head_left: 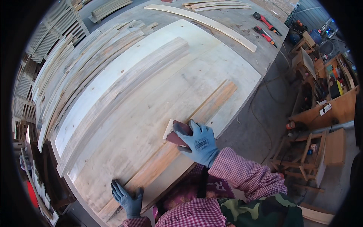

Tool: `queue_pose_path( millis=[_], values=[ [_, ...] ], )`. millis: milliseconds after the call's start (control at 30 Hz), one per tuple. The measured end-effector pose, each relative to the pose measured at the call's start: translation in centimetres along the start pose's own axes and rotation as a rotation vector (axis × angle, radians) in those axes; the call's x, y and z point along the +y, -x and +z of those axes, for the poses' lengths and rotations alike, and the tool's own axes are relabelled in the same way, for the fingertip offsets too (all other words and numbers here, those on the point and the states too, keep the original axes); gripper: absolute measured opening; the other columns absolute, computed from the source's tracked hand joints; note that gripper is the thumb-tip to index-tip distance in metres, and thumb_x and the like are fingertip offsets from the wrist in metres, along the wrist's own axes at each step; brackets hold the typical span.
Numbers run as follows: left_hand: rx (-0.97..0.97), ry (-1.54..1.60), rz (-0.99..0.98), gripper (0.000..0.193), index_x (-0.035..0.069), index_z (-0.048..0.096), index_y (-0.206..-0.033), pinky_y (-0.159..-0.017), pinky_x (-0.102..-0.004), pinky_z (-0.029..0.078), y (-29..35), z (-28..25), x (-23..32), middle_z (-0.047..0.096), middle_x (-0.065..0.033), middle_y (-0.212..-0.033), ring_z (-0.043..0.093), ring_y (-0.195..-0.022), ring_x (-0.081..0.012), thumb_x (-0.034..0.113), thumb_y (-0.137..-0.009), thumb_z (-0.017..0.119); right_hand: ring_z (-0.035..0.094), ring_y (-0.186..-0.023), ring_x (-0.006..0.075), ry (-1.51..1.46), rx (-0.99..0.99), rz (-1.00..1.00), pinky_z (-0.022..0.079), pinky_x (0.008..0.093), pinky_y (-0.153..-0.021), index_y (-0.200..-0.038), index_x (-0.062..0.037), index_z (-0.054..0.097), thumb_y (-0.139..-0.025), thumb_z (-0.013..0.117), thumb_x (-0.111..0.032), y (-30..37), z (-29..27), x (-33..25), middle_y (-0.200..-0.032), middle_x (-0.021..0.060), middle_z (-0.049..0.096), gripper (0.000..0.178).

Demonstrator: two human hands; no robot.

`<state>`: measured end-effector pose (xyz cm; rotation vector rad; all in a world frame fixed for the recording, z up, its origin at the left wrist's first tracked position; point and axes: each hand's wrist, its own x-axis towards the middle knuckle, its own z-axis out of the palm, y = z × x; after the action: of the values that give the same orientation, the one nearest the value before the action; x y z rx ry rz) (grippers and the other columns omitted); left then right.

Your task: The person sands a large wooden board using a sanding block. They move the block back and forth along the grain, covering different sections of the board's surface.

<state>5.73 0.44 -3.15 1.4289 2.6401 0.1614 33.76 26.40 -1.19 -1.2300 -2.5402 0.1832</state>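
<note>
A long, narrow wooden plank (154, 166) lies at a slant along the near edge of the pale plywood board (151, 109). My gloved right hand (200, 143) is closed round a sanding block (177, 132), a light block with dark red sandpaper about it, which rests on the plank's middle part. Close to the plank's lower left end is my gloved left hand (130, 199). It lies on the wood with its fingers spread and the thumb apart. Part of the plank is hidden under both hands.
Stacked slats (124, 90) lie along the plywood's far side, with rough boards (87, 64) beyond them. One long strip (211, 24) crosses the far table. Two red-and-black power tools (266, 24) sit at the far right corner. Beside the table stands a wooden tool bench (332, 106).
</note>
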Motion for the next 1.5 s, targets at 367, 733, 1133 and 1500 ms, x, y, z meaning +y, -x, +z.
queue_pose_path(
  millis=[367,733,1133,1500],
  values=[
    [-0.045,0.051,0.010,0.118,-0.003,0.015,-0.157,-0.122,-0.0521,0.013,-0.2,-0.8,0.3,0.019,-0.0254,-0.162,0.018,-0.150,-0.0427,0.045,-0.072,0.081,0.056,-0.115,0.0401,0.330,-0.115,0.954,0.045,0.0498,-0.098,-0.154,-0.0367,0.035,-0.090,0.061,-0.055,-9.1,-4.0,20.5,-0.125,0.0224,0.056,0.072],
    [-0.026,0.020,0.025,0.118,-0.002,0.015,-0.157,-0.122,-0.0519,0.013,-0.1,-0.1,-0.6,0.019,-0.0241,-0.162,0.018,-0.150,-0.0412,0.042,-0.071,0.083,0.053,-0.108,0.0364,-0.013,0.086,0.006,0.046,0.0535,-0.086,-0.134,-0.0276,0.059,-0.077,0.077,-0.042,-0.6,0.1,-0.6,-0.122,0.0203,0.048,0.061],
    [-0.025,0.028,0.010,0.114,-0.002,0.015,-0.157,-0.122,-0.0507,0.014,-0.1,-0.8,0.3,0.020,-0.0237,-0.162,0.018,-0.150,-0.0411,0.039,-0.075,0.081,0.058,-0.098,0.0399,0.369,0.133,0.690,0.045,0.0559,-0.083,-0.143,-0.0285,0.051,-0.085,0.065,-0.047,-7.6,-0.1,16.7,-0.109,0.0214,0.057,0.062],
    [-0.029,0.030,0.009,0.118,-0.002,0.016,-0.157,-0.122,-0.0524,0.014,0.3,-0.5,-0.5,0.021,-0.0239,-0.162,0.019,-0.150,-0.0413,0.042,-0.070,0.082,0.059,-0.101,0.0415,-0.099,-0.008,0.245,0.048,0.0564,-0.086,-0.134,-0.0220,0.060,-0.077,0.075,-0.038,-4.8,-0.9,6.4,-0.117,0.0228,0.059,0.061]
  ],
)
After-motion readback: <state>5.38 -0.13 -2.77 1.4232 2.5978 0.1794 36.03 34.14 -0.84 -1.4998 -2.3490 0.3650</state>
